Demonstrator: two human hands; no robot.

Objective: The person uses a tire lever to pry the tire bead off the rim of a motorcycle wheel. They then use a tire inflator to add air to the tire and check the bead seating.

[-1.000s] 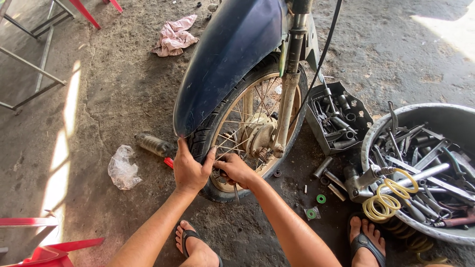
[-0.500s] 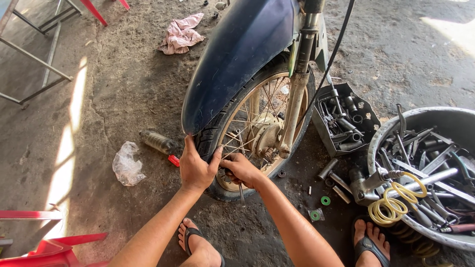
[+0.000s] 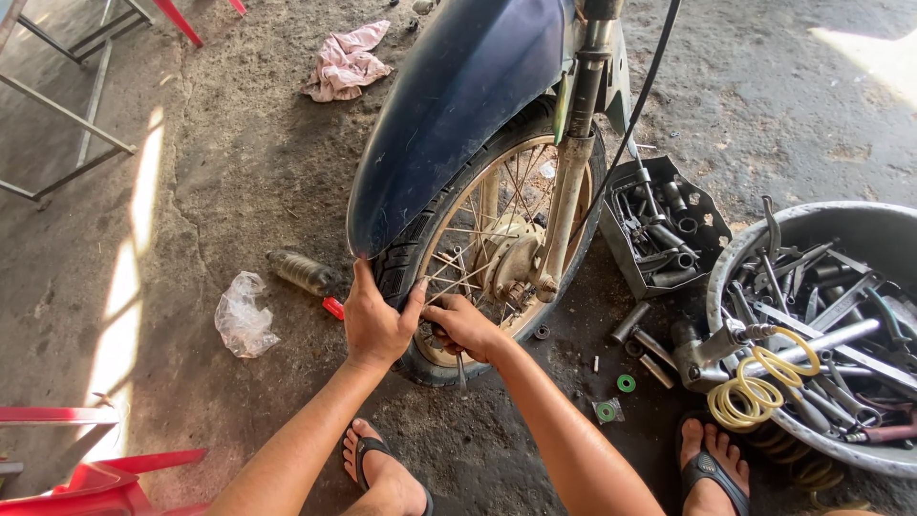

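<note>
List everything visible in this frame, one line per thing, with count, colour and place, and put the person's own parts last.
front wheel: 1, black tyre with metal spokes, centre
mudguard: 1, dark blue, over the wheel
fork leg: 1, silver, right side of the wheel
cable: 1, black, hanging past the fork
rag: 1, pink, on the ground at top
plastic bag: 1, clear, crumpled, left of the wheel
bottle: 1, dusty, lying left of the tyre
socket tray: 1, dark, right of the wheel
basin: 1, grey, full of metal tools, far right
coiled hose: 1, yellow, at the basin's rim
washers: 2, green, on the ground
feet in sandals: 2, bottom
left hand: 1, grip on the tyre
right hand: 1, at the spokes
</note>
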